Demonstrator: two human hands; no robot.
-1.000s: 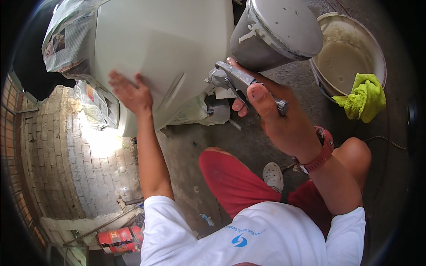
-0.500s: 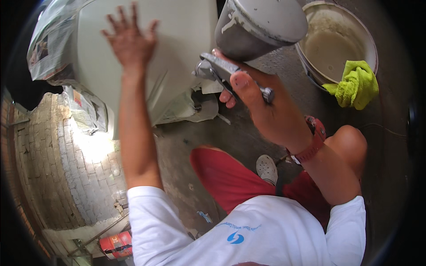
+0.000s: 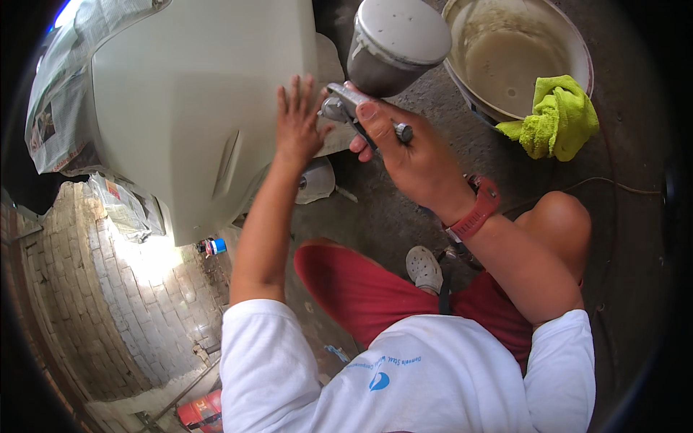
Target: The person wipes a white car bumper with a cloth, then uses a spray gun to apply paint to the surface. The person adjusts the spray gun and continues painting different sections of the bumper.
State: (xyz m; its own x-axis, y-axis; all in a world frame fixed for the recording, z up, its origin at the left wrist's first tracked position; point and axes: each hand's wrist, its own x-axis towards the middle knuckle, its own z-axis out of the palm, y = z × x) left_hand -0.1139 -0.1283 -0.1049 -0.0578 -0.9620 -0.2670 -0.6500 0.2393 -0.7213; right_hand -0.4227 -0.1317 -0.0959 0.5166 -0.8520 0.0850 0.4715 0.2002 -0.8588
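My left hand (image 3: 296,123) lies with fingers spread on the right edge of a pale grey-white moulded panel (image 3: 173,94), beside the spray gun's nozzle. My right hand (image 3: 408,155) grips the metal spray gun (image 3: 336,107), thumb over its body. A large grey lidded cup (image 3: 395,40), streaked with paint, sits above the gun. Newspaper masking (image 3: 58,115) wraps the panel's left end and hangs beneath it, and a recessed slot shows in the panel's lower right area.
A round bucket (image 3: 469,65) stands at upper right with a yellow-green cloth (image 3: 559,115) over its rim. A hose crosses the concrete floor at right. A brick surface (image 3: 86,289), a small blue-capped item (image 3: 215,246) and a red container (image 3: 198,411) are at lower left.
My left hand swept up across the panel, then down and rightward to its right edge. The gun and cup have shifted left in view, along with the panel and bucket.
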